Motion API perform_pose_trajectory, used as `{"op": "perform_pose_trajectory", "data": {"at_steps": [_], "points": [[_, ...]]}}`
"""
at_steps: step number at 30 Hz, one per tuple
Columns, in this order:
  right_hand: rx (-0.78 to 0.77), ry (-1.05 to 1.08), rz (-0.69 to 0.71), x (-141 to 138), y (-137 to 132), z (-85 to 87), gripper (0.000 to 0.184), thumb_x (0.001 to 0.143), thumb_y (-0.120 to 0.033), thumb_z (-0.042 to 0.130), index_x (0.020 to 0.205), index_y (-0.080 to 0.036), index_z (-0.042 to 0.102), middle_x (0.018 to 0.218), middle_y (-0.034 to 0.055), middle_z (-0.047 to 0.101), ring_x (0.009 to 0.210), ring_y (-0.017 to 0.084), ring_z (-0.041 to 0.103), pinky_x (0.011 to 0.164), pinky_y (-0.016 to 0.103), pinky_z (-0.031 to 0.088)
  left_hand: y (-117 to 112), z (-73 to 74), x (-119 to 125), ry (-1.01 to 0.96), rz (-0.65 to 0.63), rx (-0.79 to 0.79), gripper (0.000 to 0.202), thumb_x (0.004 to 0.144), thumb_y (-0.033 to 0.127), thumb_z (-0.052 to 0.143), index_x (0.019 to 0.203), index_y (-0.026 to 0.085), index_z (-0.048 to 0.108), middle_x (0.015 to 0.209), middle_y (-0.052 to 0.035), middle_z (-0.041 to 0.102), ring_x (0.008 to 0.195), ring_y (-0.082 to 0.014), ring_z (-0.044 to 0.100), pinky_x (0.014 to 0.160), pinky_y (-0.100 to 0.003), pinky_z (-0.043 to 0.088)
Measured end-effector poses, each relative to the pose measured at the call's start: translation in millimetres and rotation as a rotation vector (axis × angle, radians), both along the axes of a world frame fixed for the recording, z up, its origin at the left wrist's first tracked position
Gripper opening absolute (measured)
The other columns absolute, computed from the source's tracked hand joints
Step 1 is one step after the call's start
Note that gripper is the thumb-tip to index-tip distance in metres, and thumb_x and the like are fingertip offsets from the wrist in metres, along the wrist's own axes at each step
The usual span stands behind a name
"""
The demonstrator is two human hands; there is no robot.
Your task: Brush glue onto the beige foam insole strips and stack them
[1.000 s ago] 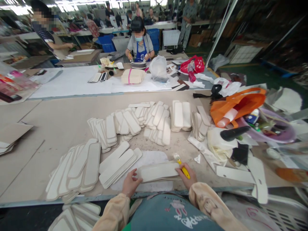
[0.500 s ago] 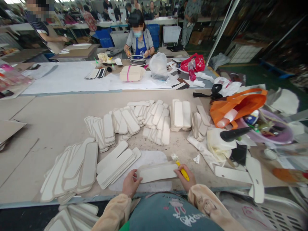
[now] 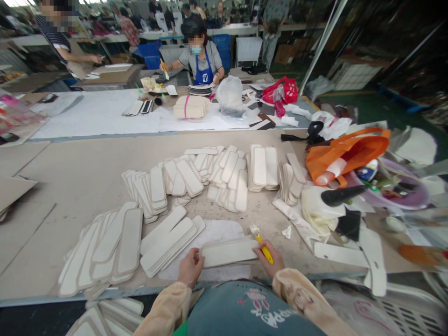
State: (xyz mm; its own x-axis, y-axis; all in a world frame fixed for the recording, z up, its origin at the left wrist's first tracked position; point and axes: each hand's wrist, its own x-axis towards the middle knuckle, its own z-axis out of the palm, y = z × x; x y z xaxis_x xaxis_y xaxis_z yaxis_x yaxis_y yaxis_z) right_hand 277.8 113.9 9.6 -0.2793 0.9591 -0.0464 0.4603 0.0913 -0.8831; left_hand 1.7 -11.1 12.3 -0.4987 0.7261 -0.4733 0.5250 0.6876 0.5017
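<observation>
A long pale strip with rounded corners (image 3: pixel 229 252) lies in front of me over a white sheet (image 3: pixel 220 229) on the table. My left hand (image 3: pixel 191 268) is closed at the strip's left end, fingers pinching its edge. At the other end, my right hand (image 3: pixel 271 259) grips a yellow-handled brush (image 3: pixel 267 255) while its fingertips touch the strip's corner. White paste-like stuff coats the brush tip, which points away from me. Left of the strip is a fanned stack of similar strips (image 3: pixel 171 242), and a larger pile (image 3: pixel 105 247) lies beyond that.
More small strip piles (image 3: pixel 229 172) spread across the middle of the table. On the right are an orange bag (image 3: pixel 346 151), a purple basin (image 3: pixel 413 186) and a white container (image 3: pixel 317 203). A co-worker (image 3: pixel 203 58) in a blue apron sits across, holding a brush.
My hands barely move; the left fingers shift slightly at the strip's end. Across the table, the co-worker's brush hand has swung out sideways, away from the stack.
</observation>
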Motion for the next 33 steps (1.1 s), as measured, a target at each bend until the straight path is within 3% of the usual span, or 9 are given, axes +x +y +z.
{"op": "perform_pose_trajectory", "data": {"at_steps": [9,24,33], "points": [[0.144,-0.138,0.077,0,3,-3.8,0.028,0.088,-0.049,0.046,0.074,-0.024,0.046,0.059,-0.0022,0.052,0.05,0.017,0.053,0.05,0.027,0.042,2,3.3,0,0.003,-0.007,-0.025,0.017,0.083,0.019,0.051,0.099,0.015,0.055,0.067,0.002,0.06,0.063,-0.0127,0.058,0.061,-0.023,0.036],[0.327,-0.293,0.235,6,12,-12.5,0.012,0.09,-0.026,0.047,0.08,-0.022,0.051,0.071,0.0014,0.059,0.067,0.017,0.059,0.063,0.027,0.045,2,3.0,-6,-0.021,-0.018,-0.041,0.013,0.083,0.027,0.047,0.09,0.019,0.055,0.072,-0.0006,0.065,0.07,-0.0168,0.063,0.063,-0.025,0.039],[0.404,-0.338,0.241,3,18,-21.1,0.015,0.092,-0.025,0.044,0.08,-0.021,0.053,0.072,0.003,0.06,0.071,0.018,0.059,0.064,0.028,0.046,1,-4.0,-11,-0.018,-0.075,-0.028,0.014,0.083,0.032,0.045,0.086,0.021,0.053,0.07,0.0005,0.064,0.068,-0.0167,0.062,0.062,-0.025,0.039]]}}
